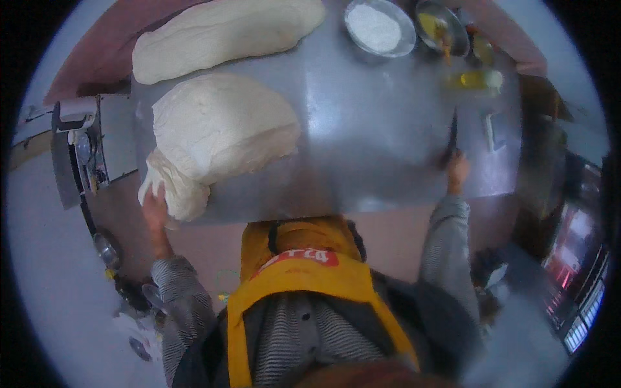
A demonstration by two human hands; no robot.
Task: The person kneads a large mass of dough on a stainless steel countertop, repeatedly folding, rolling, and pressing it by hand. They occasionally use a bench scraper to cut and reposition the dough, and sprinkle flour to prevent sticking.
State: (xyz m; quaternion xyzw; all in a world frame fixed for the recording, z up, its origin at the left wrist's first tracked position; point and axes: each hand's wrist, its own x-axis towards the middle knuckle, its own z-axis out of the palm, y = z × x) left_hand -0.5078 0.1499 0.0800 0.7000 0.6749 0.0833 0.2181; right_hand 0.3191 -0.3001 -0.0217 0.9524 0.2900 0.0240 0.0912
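Observation:
A large mass of pale dough [218, 121] lies on the left half of a metal worktable [368, 126]. At its near left end a smaller lobe of dough [187, 194] bulges out, its surface folded. My left hand [155, 208] is on the lobe's left side, the fingers pressed into it. On the table's right side, my right hand [457, 169] grips a knife [453, 130], its dark blade pointing away from me. The knife is well apart from the dough. Behind the big mass rests a long, thick roll of dough [228, 36].
At the back right stand a metal bowl of white powder [376, 29] and a metal bowl [461, 31] with yellow contents. A bottle of yellow liquid [473, 79] lies nearby. Right of the knife is a small pale object [494, 132]. A metal-sided box [118, 136] adjoins the table's left edge.

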